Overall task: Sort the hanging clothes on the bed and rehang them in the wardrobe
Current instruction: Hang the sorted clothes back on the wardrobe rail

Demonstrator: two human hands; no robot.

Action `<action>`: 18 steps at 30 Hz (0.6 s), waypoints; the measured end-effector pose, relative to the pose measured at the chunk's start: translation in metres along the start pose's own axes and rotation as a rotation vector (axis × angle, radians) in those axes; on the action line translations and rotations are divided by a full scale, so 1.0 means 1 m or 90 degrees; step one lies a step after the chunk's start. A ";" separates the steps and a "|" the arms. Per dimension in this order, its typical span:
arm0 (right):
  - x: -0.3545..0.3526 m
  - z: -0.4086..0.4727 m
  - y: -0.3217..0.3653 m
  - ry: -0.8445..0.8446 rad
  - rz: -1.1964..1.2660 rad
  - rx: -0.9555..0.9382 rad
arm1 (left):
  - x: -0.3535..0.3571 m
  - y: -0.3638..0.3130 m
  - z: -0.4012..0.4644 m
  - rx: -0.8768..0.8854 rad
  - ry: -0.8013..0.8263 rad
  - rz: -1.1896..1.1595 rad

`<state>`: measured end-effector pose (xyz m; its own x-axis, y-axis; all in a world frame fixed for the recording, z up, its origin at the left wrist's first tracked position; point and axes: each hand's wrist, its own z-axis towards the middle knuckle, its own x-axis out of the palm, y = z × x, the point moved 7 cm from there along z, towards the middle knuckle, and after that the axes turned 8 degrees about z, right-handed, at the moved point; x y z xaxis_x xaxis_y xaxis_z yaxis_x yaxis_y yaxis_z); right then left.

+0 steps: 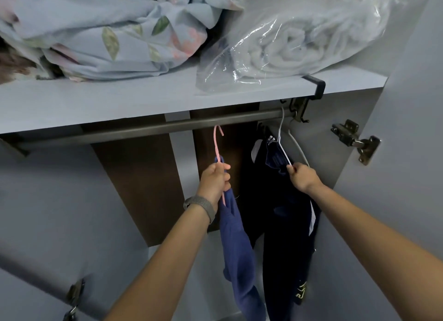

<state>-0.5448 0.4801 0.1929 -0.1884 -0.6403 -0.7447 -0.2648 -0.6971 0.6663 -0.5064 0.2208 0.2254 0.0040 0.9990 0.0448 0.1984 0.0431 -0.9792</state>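
- Left hand (214,180): clenched around the neck of a pink hanger (217,145) together with the top of a blue garment (237,244). A grey mesh watch band (200,206) sits on this wrist.
- Pink hanger: its hook is raised to the wardrobe rail (148,128). The hook tip lies at the rail's lower edge; whether it is actually seated over the rail cannot be told from this angle.
- Blue garment: hangs down from the left hand, inside the wardrobe opening, to the left of the dark clothing.
- Right hand (303,176): fingers pinch the lower wire of a white hanger (286,138) at its shoulder.
- White hanger: hooked on the rail near its right end, beside the black rail bracket (297,109). It carries a dark navy garment (287,224) with a white three-stripe logo near the collar and white and yellow trim lower down.
- Shelf (119,105) above the rail: holds floral bedding (107,28) on the left and a rolled white blanket in a clear plastic bag (299,40) on the right, the bag overhanging the shelf edge.
- Door hinge (357,141): fitted to the right-hand panel.
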 end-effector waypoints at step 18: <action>0.046 -0.104 0.062 0.282 0.251 -0.062 | 0.027 0.010 0.024 0.062 0.030 0.134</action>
<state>-0.4713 0.3736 0.2043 0.1624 -0.9157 -0.3677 -0.1634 -0.3924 0.9052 -0.5283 0.2487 0.2123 0.0813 0.9844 -0.1560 0.0934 -0.1633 -0.9821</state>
